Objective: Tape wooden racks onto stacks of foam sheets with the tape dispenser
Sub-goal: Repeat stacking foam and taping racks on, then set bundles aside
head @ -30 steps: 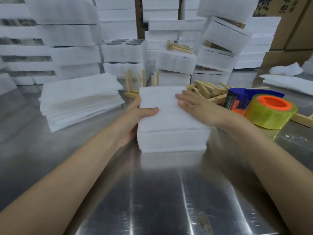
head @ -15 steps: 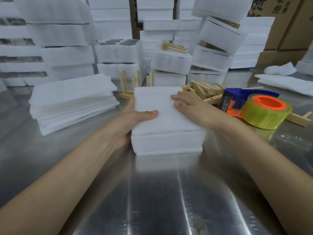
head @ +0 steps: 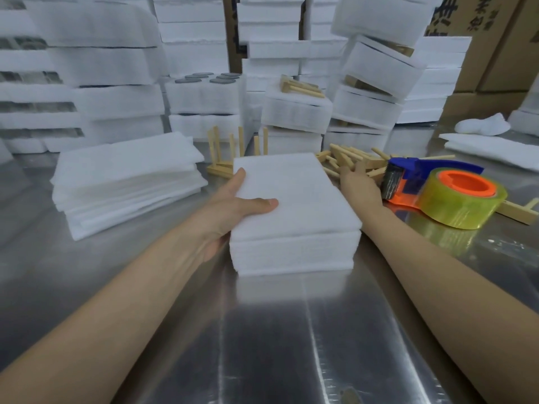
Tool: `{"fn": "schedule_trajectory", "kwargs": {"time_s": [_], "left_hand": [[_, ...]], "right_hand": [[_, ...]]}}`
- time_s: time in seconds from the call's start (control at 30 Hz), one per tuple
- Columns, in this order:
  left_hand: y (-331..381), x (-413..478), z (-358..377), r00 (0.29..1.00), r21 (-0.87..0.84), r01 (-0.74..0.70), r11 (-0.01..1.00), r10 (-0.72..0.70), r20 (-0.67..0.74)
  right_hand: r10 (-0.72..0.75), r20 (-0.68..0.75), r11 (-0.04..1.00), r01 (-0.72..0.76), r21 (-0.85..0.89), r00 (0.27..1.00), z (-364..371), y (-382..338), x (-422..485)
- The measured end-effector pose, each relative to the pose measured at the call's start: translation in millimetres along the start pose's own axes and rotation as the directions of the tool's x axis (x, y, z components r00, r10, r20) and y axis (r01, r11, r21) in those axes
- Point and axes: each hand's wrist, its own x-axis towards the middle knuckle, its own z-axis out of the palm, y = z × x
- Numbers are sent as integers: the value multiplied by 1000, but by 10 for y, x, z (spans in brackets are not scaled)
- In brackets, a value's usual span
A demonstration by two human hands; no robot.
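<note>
1. Nearest: shiny steel table, bare in the foreground.
2. At centre, on the table: stack of foam sheets, squared up, no rack on top yet.
3. Left hand gripping the stack's left edge, thumb across the top sheet, fingers down the side.
4. Right hand just right of the stack and off the foam, reaching in among a loose pile of wooden racks; too blurred to tell whether closed on one.
5. Just right of that hand: tape dispenser, blue and orange with a yellowish roll, lying untouched on the table.
6. Further left: looser pile of spare foam sheets; behind the stack, one upright rack.
7. Far back: wrapped foam bundles stacked high, cardboard boxes at right.
8. Step in hand, seemingly: fetching a rack. Next move calls for lifting one piece clear of the tangle, laying it flat on the steadied stack, then reaching for the dispenser.
</note>
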Motion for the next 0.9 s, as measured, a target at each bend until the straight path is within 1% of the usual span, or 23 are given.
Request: {"fn": "schedule_trajectory", "kwargs": {"time_s": [0.13,0.2,0.27,0.37,0.43,0.5,0.57,0.6,0.63,0.7,0.77,0.83,0.9], "left_hand": [[-7,13,-2,1000,1,2,1000,-2,-9],[0,9,0,1000,5,5,1000,-5,-9],[-1,3,-4,1000,9,5,1000,-5,-10],[-6,2,-9,1000,20,8,1000,-8,-8],[-8,4,-13,1000,24,11,1000,-11,-9],[-8,9,-16,1000,28,14,1000,-13,-15],[-13,14,-20,1000,34,15,999,-14,-17],[-15,15,-21,1000,38,17,999,-16,-17],[-17,15,-24,1000,41,18,999,-17,-18],[-18,16,-29,1000,44,19,999,-19,-19],[-21,21,-33,1000,37,20,999,-20,-22],[-23,26,-28,1000,32,17,999,-16,-21],[-22,27,-25,1000,32,14,999,-14,-20]], "right_hand": [[41,17,997,-40,-65,999,-23,-21,28],[62,14,997,-62,-48,998,-26,2,39],[42,-33,997,-39,60,999,-20,38,42],[7,-228,956,60,286,974,-52,62,32],[55,-321,903,91,420,945,-110,34,11],[111,-345,844,95,529,932,-172,3,-13],[195,-305,749,60,660,932,-245,-15,-38],[249,-262,663,33,747,933,-304,-20,-56],[293,-211,555,14,832,932,-377,-21,-76],[317,-110,345,-7,939,942,-540,-27,-130],[231,-58,206,9,979,971,-676,-53,-197],[90,-54,105,44,993,994,-762,-113,-273],[-15,-77,22,77,997,997,-803,-185,-337]]}}
